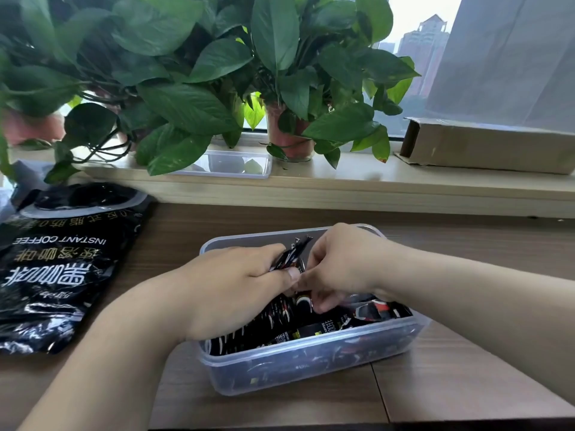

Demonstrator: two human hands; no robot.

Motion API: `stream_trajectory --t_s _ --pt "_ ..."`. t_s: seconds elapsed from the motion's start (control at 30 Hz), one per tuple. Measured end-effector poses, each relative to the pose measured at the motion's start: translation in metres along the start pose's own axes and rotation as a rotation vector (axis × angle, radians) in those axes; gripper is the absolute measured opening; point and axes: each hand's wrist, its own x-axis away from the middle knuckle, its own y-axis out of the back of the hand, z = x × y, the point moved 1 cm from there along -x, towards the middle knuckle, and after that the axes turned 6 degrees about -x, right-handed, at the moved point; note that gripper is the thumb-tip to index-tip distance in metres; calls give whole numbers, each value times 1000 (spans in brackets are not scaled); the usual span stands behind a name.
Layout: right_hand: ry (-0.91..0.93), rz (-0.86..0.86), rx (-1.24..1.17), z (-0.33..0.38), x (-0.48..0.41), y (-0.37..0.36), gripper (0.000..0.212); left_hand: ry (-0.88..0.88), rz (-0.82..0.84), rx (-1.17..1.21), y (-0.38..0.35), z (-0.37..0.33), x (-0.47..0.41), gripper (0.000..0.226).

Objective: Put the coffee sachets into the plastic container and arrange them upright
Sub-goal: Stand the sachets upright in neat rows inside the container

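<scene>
Fingers of L hand (236, 284) curl round a tilted bundle of coffee sachets (291, 255) inside plastic container (311, 363). R hand (342, 262) alongside, touching, fingertips pinching same bundle lower down. More sachets lie flat in container. Table (466, 241) beneath; instant-coffee bag (62, 265) well to left.

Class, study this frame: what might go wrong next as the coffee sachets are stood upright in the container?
1. The raised sachets, pinched in the left grip, may slip and fan out.
2. The loose sachets lying flat and crossed in the plastic container could topple upright ones.
</scene>
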Motion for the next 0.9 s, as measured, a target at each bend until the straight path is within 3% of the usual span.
stream_trajectory --t_s 0.17,0.3,0.4,0.53,0.8,0.9 --pt "4 -3 105 7 0 3 27 21 -42 80 -2 5 -2 64" --pt "-22 33 108 2 0 -2 32 10 -118 148 -1 1 -3 43" --pt "-17 47 152 0 -3 -7 34 19 -179 209 0 0 -2 41" --pt "9 49 59 2 -2 -8 22 12 -209 260 0 -1 -2 39" --pt "135 15 175 -4 -2 -5 27 0 -146 184 -1 0 -2 43" --pt "118 30 116 -5 0 0 17 -26 -107 116 -2 3 -2 51"
